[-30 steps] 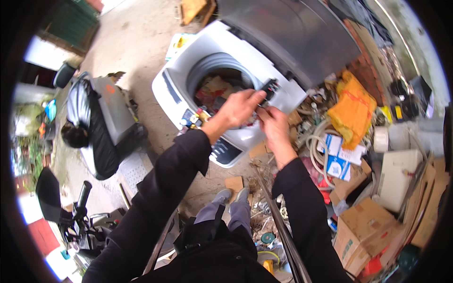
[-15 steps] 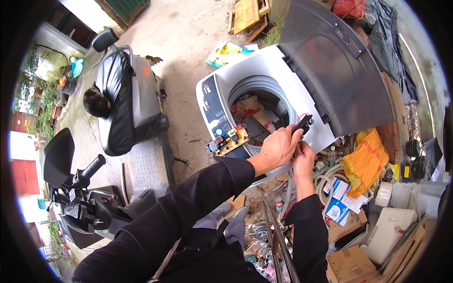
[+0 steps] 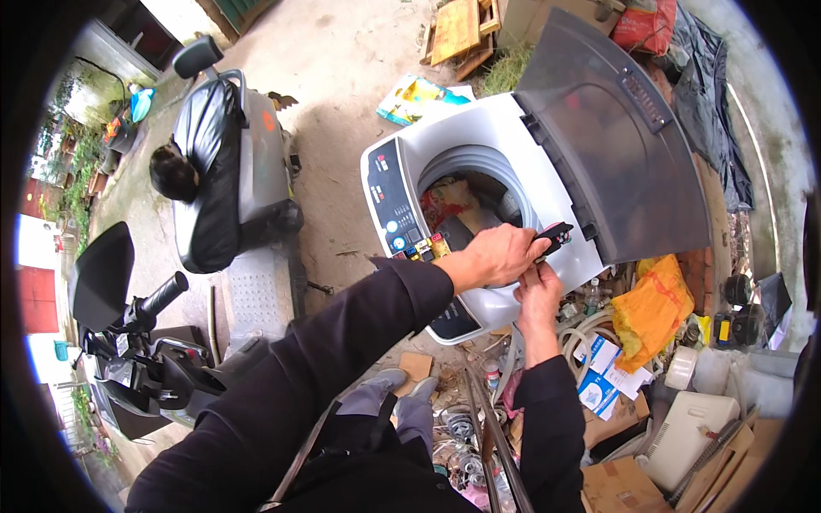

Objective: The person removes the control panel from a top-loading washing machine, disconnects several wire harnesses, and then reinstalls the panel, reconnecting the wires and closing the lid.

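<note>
"Holding anything, are we?"

"Yes. Our left hand [image 3: 500,254] has thumb and fingers pressed together on a black part [image 3: 558,238], whose end pokes out toward the lid [image 3: 611,162]."

"And our right hand [image 3: 539,299]?"

"Just below the left, close against it, fingers curled in toward the thumb. We can't tell what, if anything, they grip."

"Where does the black part sit?"

"Over the pale top of the washer [image 3: 479,120], between the drum [image 3: 470,154] and the hinge side of the raised lid."

"Can we read any writing?"

"Hardly. On the panel [image 3: 383,192] we see red and white marks and two round blue-white spots, all too small to make out. A board [image 3: 432,248] shows in front of it, beside our left wrist."

"And to our right?"

"A blue-and-white box [image 3: 596,392] carries printing. Just beyond it, an orange bag [image 3: 654,312] has reddish marks."

"Off to our left?"

"A scooter [image 3: 253,171], with an orange mark on its grey side."

"Farthest away?"

"Behind the washer we see a yellow-and-blue package [image 3: 412,101], its print too small for us. Past that come planks [image 3: 455,32] and, beyond the lid, a red sack [image 3: 646,30]."
</note>
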The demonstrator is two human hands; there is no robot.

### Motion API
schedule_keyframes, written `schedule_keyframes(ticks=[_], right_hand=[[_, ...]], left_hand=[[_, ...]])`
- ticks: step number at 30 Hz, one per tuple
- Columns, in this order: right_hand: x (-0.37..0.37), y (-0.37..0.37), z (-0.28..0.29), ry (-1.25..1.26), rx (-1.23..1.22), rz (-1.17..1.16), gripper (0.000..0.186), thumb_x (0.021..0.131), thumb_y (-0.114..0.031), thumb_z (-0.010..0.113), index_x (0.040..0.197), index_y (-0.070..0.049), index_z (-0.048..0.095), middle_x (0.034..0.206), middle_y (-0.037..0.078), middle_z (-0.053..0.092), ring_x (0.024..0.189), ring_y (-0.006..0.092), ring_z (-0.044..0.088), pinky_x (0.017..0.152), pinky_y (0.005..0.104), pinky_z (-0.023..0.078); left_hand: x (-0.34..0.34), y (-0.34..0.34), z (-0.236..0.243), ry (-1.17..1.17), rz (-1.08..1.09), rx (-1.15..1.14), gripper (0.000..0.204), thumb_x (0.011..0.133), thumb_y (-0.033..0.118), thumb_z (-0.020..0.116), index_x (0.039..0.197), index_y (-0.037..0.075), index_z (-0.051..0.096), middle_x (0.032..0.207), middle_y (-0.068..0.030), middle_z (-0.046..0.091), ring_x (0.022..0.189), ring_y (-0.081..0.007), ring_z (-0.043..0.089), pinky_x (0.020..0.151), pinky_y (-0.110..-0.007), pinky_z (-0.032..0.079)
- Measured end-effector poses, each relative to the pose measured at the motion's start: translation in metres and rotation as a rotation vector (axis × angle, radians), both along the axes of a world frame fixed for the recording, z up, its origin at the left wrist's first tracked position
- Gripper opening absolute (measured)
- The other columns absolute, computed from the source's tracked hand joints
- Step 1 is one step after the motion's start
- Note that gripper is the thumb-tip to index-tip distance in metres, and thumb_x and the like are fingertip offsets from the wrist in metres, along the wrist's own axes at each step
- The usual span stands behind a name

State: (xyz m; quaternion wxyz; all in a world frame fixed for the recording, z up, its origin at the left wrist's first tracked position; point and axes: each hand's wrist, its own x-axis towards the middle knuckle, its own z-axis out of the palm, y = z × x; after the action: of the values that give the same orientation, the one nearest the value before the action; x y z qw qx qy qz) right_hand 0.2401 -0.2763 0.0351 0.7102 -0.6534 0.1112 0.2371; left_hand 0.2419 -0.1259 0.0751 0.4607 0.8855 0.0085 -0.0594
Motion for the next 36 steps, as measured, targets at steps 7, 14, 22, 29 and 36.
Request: schedule_keyframes(ticks=[7,14,22,29,36], right_hand=[[0.008,0.01,-0.004,0.059,0.054,-0.064,0.018,0.104,-0.019,0.062,0.088,-0.012,0.059,0.07,-0.007,0.049,0.054,0.0026,0.037,0.046,0.0226,0.025],[-0.001,0.007,-0.005,-0.007,-0.019,-0.068,0.019,0.104,-0.022,0.061,0.087,-0.013,0.058,0.069,-0.008,0.048,0.054,0.0024,0.035,0.048,0.0225,0.026],[0.008,-0.003,0.007,-0.02,-0.135,0.097,0.02,0.103,-0.019,0.06,0.087,-0.007,0.062,0.068,-0.006,0.05,0.055,0.0043,0.041,0.048,0.0242,0.031],[0.009,0.001,0.003,0.016,-0.114,0.007,0.025,0.101,-0.017,0.063,0.08,-0.007,0.058,0.067,-0.004,0.051,0.053,0.0058,0.04,0.046,0.0262,0.03],[-0.01,-0.002,-0.002,-0.011,-0.086,-0.067,0.022,0.101,-0.016,0.062,0.083,-0.004,0.06,0.067,-0.003,0.053,0.051,0.0074,0.043,0.045,0.0281,0.033]], left_hand=[[0.0,-0.006,-0.003,-0.07,0.103,0.071,0.046,0.106,0.043,0.047,0.102,0.002,0.067,0.079,-0.0247,0.069,0.079,-0.044,0.069,0.07,-0.052,0.054],[0.002,-0.005,0.01,0.099,0.095,-0.032,0.049,0.107,0.045,0.044,0.103,0.002,0.067,0.081,-0.0249,0.069,0.083,-0.0458,0.067,0.075,-0.052,0.053],[-0.003,-0.002,-0.008,0.107,0.144,-0.09,0.055,0.108,0.047,0.044,0.1,-0.002,0.067,0.078,-0.0271,0.067,0.081,-0.0488,0.066,0.071,-0.05,0.052],[-0.007,-0.02,-0.007,0.045,0.293,-0.025,0.056,0.108,0.048,0.042,0.097,-0.002,0.064,0.078,-0.0279,0.066,0.083,-0.0501,0.065,0.072,-0.053,0.051],[-0.01,-0.02,-0.004,0.087,0.195,-0.028,0.056,0.108,0.048,0.041,0.096,-0.002,0.063,0.073,-0.025,0.066,0.077,-0.0437,0.069,0.071,-0.05,0.053]])
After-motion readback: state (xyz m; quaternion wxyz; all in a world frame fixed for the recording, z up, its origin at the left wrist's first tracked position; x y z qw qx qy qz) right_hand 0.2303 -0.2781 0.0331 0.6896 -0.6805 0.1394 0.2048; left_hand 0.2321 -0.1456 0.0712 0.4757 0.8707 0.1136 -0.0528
